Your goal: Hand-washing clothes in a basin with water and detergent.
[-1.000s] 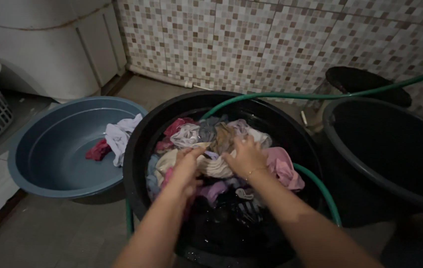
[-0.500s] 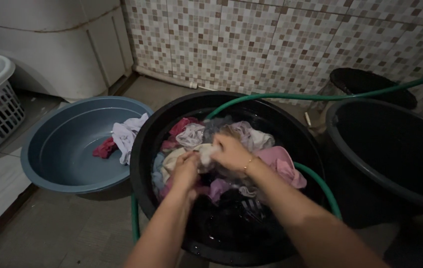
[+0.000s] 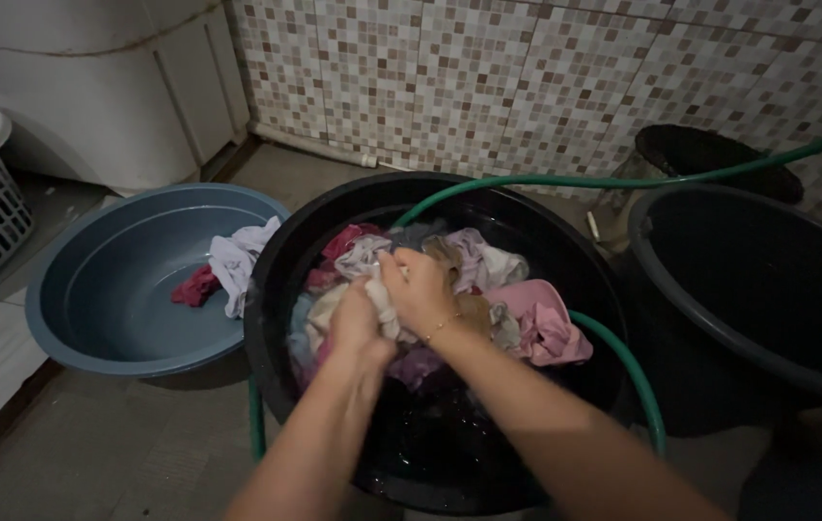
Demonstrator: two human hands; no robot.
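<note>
— Any packages, labels, signs or screens here?

— None that I can see. No box, bag or wrapper anywhere in the view.

— Nothing stuck on a surface, no sticker or tag?

— No label shows on anything, though the light is dim and small marks would be hard to make out.

— And no sign or display?

— Neither one.

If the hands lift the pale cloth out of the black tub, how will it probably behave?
The pale cloth looks bunched between the left hand and right hand, so it is probably floppy. It lies with clothes in the black tub, where water seems to glisten, so it is likely soaked, heavy and dripping.
</note>
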